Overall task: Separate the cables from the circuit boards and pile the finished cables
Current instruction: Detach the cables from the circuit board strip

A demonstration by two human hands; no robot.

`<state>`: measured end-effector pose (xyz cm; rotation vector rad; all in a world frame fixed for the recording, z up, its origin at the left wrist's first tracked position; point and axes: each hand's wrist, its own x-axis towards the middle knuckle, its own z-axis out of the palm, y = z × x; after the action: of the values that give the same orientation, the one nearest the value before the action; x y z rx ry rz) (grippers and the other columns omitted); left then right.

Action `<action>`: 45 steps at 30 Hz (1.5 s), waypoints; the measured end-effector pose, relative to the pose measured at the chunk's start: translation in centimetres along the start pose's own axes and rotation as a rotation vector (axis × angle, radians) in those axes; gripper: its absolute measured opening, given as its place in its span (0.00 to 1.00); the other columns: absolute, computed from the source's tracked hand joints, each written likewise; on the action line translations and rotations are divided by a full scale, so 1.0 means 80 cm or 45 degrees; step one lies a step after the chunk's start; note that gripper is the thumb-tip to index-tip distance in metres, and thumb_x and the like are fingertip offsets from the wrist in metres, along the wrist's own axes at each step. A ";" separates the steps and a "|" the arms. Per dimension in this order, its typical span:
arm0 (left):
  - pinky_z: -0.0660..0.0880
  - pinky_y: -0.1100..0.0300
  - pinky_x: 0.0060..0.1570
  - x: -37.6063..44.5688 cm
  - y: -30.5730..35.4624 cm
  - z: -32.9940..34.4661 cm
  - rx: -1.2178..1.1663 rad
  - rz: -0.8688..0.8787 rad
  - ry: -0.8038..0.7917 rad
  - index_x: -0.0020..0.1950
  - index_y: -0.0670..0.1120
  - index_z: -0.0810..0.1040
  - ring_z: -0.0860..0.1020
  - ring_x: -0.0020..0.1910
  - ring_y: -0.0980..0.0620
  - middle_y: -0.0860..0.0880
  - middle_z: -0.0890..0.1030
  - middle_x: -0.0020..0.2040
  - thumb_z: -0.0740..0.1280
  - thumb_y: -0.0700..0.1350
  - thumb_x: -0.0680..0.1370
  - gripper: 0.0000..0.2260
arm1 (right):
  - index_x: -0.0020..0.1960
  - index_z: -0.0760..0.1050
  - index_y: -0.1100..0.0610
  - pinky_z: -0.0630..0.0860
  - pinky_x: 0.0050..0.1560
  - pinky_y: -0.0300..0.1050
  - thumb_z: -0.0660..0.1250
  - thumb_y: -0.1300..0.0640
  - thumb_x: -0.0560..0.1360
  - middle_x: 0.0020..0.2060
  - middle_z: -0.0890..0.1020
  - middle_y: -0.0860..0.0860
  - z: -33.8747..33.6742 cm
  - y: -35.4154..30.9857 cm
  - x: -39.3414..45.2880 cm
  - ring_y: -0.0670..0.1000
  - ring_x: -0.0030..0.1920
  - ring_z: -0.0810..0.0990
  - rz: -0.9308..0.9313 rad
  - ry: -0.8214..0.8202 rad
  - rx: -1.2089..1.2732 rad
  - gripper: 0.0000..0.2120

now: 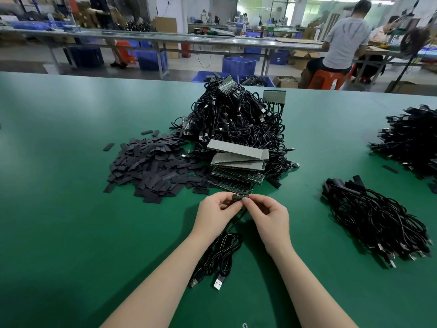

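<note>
My left hand [216, 211] and my right hand [269, 215] pinch a small strip of circuit board [240, 197] between their fingertips, just above the green table. Black cables [220, 254] hang from the strip and lie coiled between my forearms, their USB plugs [218, 281] towards me. Right behind my hands lies a stack of circuit board panels [238, 162] in front of a big heap of black cables with boards [238, 117]. A pile of loose black cables [376, 218] lies to the right.
A spread of flat black sleeve pieces [151, 166] covers the table to the left of the stack. Another cable heap [411, 140] lies at the far right edge. Beyond the green table [71, 209] are benches, blue crates and seated people.
</note>
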<state>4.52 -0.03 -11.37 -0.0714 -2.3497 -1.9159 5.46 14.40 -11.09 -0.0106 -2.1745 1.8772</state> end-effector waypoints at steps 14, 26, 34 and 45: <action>0.76 0.67 0.41 -0.002 -0.003 0.002 0.077 0.031 0.064 0.43 0.51 0.84 0.80 0.38 0.60 0.55 0.84 0.38 0.74 0.45 0.73 0.02 | 0.40 0.83 0.48 0.75 0.41 0.32 0.77 0.57 0.72 0.36 0.85 0.42 0.000 0.005 0.002 0.40 0.37 0.80 -0.002 -0.013 -0.071 0.06; 0.75 0.67 0.41 -0.001 -0.007 0.004 0.109 0.088 0.040 0.38 0.58 0.80 0.78 0.36 0.62 0.61 0.82 0.36 0.74 0.44 0.73 0.09 | 0.37 0.82 0.50 0.73 0.35 0.31 0.78 0.56 0.70 0.32 0.83 0.44 0.000 0.003 0.002 0.40 0.32 0.77 0.065 -0.020 -0.021 0.07; 0.73 0.69 0.37 0.000 -0.006 0.007 0.215 0.118 0.092 0.34 0.56 0.77 0.76 0.33 0.63 0.62 0.80 0.33 0.73 0.46 0.72 0.10 | 0.33 0.80 0.50 0.72 0.34 0.30 0.78 0.56 0.70 0.30 0.83 0.43 0.003 0.002 -0.002 0.39 0.30 0.75 0.043 0.079 -0.116 0.10; 0.72 0.73 0.45 -0.001 -0.008 0.005 0.255 0.086 0.046 0.65 0.61 0.73 0.76 0.46 0.65 0.63 0.76 0.48 0.70 0.50 0.75 0.19 | 0.44 0.77 0.54 0.77 0.38 0.44 0.71 0.55 0.78 0.33 0.82 0.46 -0.002 0.001 -0.002 0.45 0.32 0.78 0.137 0.190 0.176 0.06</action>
<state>4.49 0.27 -12.05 -0.0970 -2.4668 -1.6293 5.66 14.52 -11.16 -0.2371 -1.9786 2.0118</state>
